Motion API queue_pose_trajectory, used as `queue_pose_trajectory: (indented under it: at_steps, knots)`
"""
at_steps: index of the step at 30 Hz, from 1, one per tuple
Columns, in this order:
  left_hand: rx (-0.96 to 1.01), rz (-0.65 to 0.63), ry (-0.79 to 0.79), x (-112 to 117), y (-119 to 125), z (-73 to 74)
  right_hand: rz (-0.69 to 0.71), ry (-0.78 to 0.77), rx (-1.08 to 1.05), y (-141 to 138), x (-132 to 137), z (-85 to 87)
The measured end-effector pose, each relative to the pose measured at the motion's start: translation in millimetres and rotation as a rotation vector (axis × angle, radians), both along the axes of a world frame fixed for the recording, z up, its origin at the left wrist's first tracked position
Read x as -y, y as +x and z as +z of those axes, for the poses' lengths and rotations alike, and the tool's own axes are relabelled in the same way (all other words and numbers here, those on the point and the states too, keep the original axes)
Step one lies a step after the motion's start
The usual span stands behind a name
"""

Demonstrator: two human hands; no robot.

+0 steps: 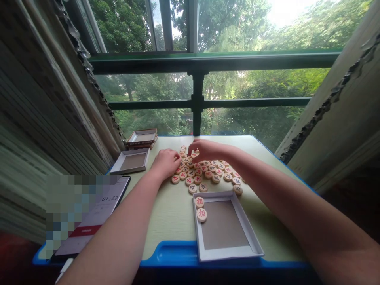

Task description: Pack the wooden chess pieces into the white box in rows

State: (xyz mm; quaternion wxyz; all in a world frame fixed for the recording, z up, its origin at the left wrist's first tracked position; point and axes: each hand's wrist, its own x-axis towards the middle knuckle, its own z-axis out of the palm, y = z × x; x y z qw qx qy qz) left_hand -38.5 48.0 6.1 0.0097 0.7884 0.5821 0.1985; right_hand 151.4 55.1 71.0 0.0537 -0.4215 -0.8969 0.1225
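Note:
A pile of round wooden Chinese chess pieces (pixel 198 172), marked with red or black characters, lies spread over the table. My left hand (pixel 166 163) is at the pile's left edge, fingers curled together and tips against the pieces; whatever they hold is hidden. Over the far part of the pile arches my right hand (pixel 204 149), its thumb and bent fingers apart, with pieces visible under them. Nearer to me lies a shallow white box tray (pixel 252 241). Two red-marked pieces (pixel 202 215) sit in its upper left corner, one behind the other.
A second shallow tray (pixel 115 168) lies at the left, with stacked brown boxes (pixel 141 138) behind it. A phone or tablet (pixel 97 213) showing 01:59 rests beside my left forearm. The table (pixel 166 213) has a blue rim; curtains and a railed window surround it.

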Motion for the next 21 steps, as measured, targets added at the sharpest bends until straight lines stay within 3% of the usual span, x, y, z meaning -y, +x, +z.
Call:
queue_pose_trajectory:
  at_steps: [2,7,12,15,17,21]
  knots:
    - [-0.017,-0.011,0.011,1.6,0.7,-0.2,0.081,-0.041,0.019,-6.1,9.0,5.0]
    - [0.007,-0.056,0.062,0.2,-0.6,-0.6,0.212,-0.325,0.204,-22.0,29.1,5.6]
    - [0.033,-0.09,0.121,0.2,0.5,0.1,0.213,-0.355,0.094,-20.2,20.9,-3.0]
    - [0.048,-0.114,0.123,4.4,4.0,1.0,0.145,-0.32,0.081,-5.1,7.6,1.3]
    - [0.077,-0.154,0.112,8.8,8.4,1.9,0.046,-0.335,0.198,8.7,-0.2,7.4]
    - [0.091,-0.351,0.016,18.8,20.0,3.1,-0.228,-0.391,0.45,32.1,-7.1,17.6]
